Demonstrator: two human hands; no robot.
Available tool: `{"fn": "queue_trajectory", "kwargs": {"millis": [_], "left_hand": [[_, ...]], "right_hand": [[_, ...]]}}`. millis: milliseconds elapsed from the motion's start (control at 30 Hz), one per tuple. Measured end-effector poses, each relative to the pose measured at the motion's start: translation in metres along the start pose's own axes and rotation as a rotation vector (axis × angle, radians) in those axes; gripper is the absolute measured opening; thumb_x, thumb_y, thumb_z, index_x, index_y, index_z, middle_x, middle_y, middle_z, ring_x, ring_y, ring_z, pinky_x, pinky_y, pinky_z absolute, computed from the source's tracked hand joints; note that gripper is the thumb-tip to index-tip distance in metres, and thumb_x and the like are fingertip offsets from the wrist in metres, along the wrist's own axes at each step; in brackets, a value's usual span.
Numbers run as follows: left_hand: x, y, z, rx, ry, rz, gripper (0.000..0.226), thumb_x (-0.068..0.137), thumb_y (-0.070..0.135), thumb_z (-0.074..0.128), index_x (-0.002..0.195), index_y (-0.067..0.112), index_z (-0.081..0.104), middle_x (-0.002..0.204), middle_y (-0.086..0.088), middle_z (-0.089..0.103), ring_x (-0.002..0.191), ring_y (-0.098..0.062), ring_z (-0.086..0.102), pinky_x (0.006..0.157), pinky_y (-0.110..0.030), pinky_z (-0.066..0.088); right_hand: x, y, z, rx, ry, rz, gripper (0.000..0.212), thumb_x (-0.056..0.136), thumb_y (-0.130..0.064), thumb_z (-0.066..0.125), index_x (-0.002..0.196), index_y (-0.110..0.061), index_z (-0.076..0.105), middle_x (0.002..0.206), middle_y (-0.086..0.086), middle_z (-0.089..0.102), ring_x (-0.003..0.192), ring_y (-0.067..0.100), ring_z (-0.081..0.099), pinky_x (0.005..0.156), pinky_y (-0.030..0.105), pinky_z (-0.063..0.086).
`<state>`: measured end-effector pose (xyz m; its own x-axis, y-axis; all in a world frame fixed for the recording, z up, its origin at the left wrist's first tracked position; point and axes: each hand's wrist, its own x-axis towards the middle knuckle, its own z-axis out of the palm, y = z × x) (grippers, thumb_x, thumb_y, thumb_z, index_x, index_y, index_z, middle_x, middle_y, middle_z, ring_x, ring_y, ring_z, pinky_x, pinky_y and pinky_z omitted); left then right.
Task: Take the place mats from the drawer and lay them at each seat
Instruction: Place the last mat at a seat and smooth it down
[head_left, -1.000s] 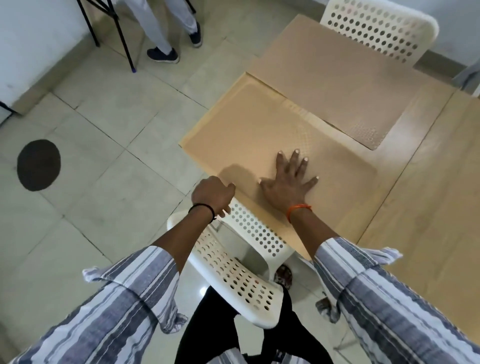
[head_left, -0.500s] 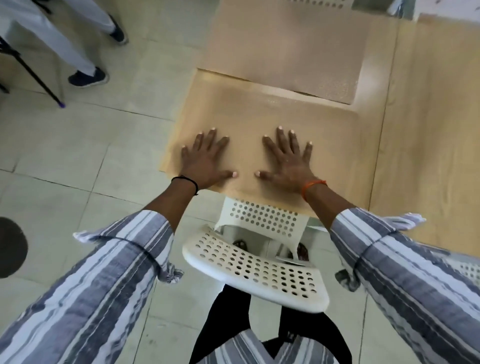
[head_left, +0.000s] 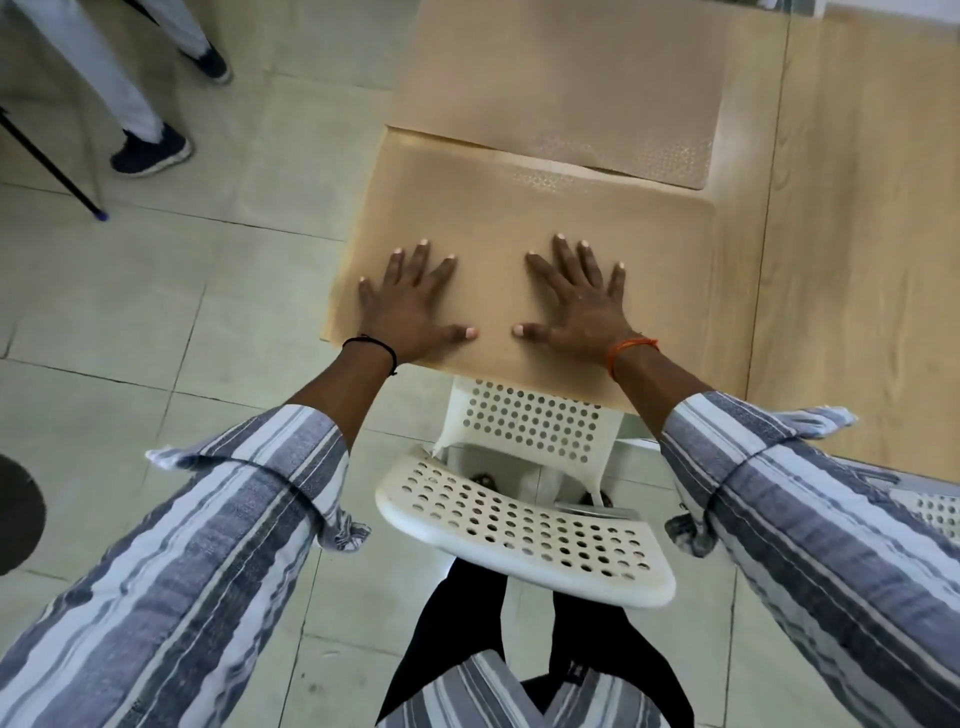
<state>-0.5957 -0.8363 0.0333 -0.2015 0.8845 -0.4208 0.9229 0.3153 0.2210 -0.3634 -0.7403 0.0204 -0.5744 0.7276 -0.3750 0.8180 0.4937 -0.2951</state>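
Two tan place mats lie flat on a pale wooden desk (head_left: 857, 260). The near mat (head_left: 519, 218), rectangular with rounded corners and a fine dotted texture, sits at the desk's near edge. The far mat (head_left: 561, 88) lies just beyond it, its near edge slightly overlapping the near mat

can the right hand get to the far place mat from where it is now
Probably yes. The right hand lies flat on the near mat, and the far place mat sits just beyond with nothing between them.
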Motion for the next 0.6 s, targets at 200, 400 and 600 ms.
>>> {"fn": "queue_trajectory", "kwargs": {"millis": [200, 400, 600], "left_hand": [[-0.0005, -0.001, -0.0025, 0.002, 0.002, 0.01, 0.103, 0.072, 0.076, 0.06, 0.154, 0.044, 0.006, 0.165, 0.009, -0.009, 0.152, -0.024, -0.008, 0.114, -0.067, 0.005], [0.001, -0.003, -0.0038, -0.023, 0.011, 0.005, 0.103, 0.069, 0.077, 0.062, 0.153, 0.047, 0.009, 0.165, 0.011, -0.006, 0.152, -0.022, -0.006, 0.114, -0.067, 0.005], [0.0031, -0.0028, -0.0043, -0.023, 0.017, -0.007, 0.102, 0.07, 0.077, 0.061, 0.153, 0.047, 0.01, 0.165, 0.011, -0.006, 0.152, -0.021, -0.006, 0.114, -0.067, 0.006]], "right_hand": [[-0.0011, -0.0023, 0.0015, -0.009, 0.003, 0.008, 0.098, 0.081, -0.075, 0.052, 0.156, -0.04, -0.001, 0.164, -0.003, -0.019, 0.151, 0.025, -0.019, 0.115, 0.065, -0.01], [0.0008, -0.001, 0.0013, 0.012, 0.01, 0.001, 0.098, 0.08, -0.074, 0.054, 0.156, -0.04, 0.001, 0.165, -0.004, -0.018, 0.151, 0.025, -0.019, 0.115, 0.064, -0.012], [0.0064, 0.0003, 0.0, 0.01, 0.006, -0.009, 0.099, 0.08, -0.074, 0.055, 0.156, -0.041, 0.001, 0.164, -0.004, -0.018, 0.151, 0.025, -0.019, 0.116, 0.063, -0.012]]}}
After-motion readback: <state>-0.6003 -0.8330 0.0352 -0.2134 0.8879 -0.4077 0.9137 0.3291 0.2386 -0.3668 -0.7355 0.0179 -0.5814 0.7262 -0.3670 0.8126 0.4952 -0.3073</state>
